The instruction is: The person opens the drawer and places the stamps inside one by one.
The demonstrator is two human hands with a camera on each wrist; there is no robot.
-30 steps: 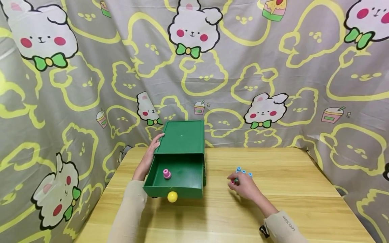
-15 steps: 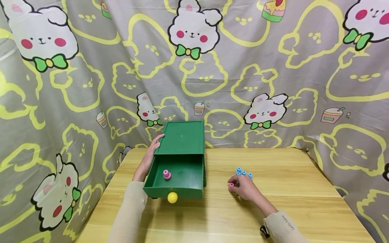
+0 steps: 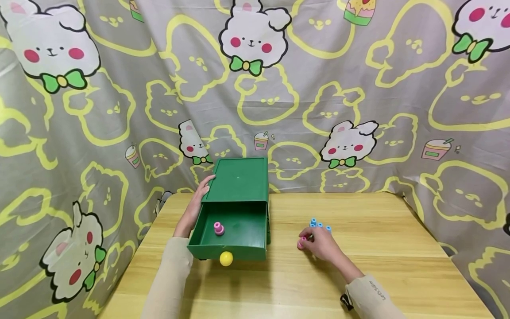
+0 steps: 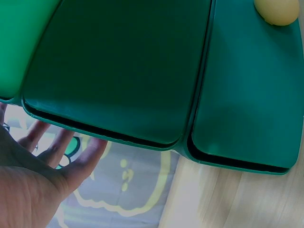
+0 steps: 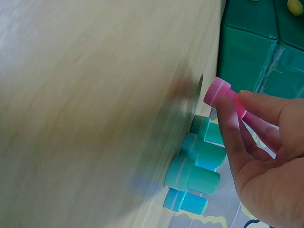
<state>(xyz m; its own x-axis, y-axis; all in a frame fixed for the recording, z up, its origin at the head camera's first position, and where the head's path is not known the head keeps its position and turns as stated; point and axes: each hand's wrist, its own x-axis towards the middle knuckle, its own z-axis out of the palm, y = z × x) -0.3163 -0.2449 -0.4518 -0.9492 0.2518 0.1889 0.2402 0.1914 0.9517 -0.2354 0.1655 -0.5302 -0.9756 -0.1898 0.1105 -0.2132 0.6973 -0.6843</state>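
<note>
Thumb and fingers of my right hand (image 3: 322, 244) pinch a pink stepped peg (image 5: 218, 91), a short cylinder with a wider base. In the right wrist view the peg tilts and its base shows apart from the tabletop. Just behind that hand, blue and green stepped pegs (image 5: 192, 173) stand in a cluster, partly hidden by it in the head view. My left hand (image 3: 195, 208) rests along the left side of a green drawer cabinet (image 3: 238, 179), fingers extended. The top drawer (image 3: 227, 253) is pulled out, and another pink peg (image 3: 218, 228) stands inside it.
A yellow ball knob (image 3: 226, 258) sticks out from the drawer's front. More drawers lie below, seen in the left wrist view. The wooden table (image 3: 358, 212) ends at a patterned curtain (image 3: 295, 102) at the back and sides.
My right hand has brought the pink peg slightly left and forward, away from the blue and green pegs; more of it shows. The left hand and the drawer have stayed put.
</note>
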